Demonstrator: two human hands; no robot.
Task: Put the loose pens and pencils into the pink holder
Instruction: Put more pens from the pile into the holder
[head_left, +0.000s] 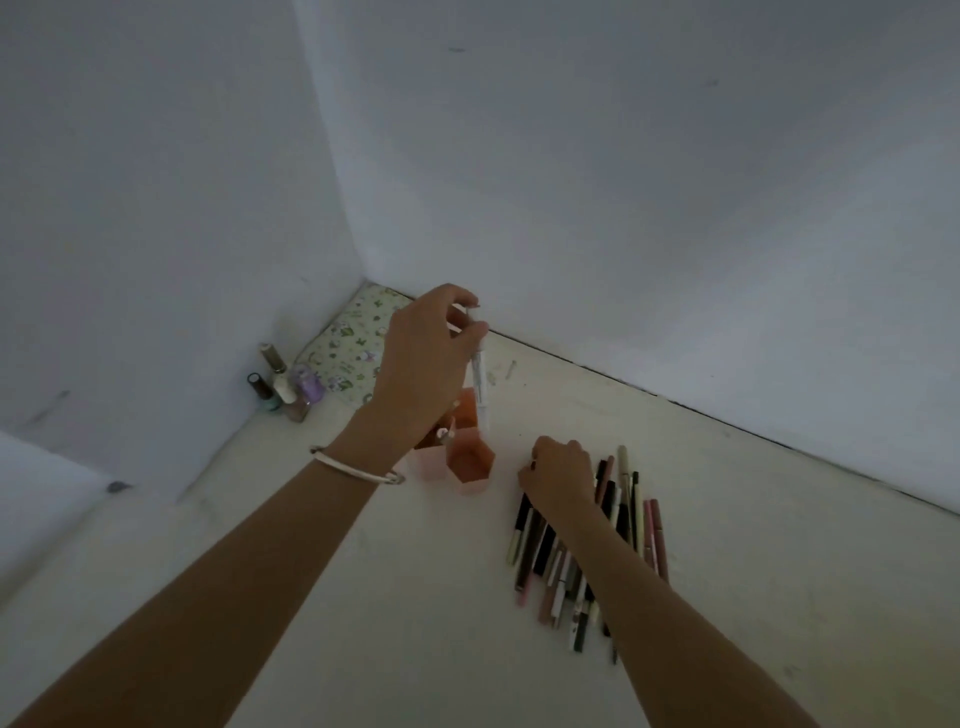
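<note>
The pink holder (467, 460) with hexagonal compartments stands on the white table, partly hidden behind my left wrist. My left hand (423, 358) hovers above it and grips a white pen (480, 382) held nearly upright, its lower tip at the holder's rim. Another pen end (444, 434) pokes out of the holder. To the right lies a pile of several loose pens and pencils (576, 561), black, pink and white. My right hand (558, 475) rests on the pile's far end with fingers curled down; whether it grips a pen is hidden.
Small nail polish bottles (283, 387) stand in the corner at the left wall. A patterned cloth pouch (350, 345) lies behind the holder against the walls. White walls bound the table (363, 597) on the left and back.
</note>
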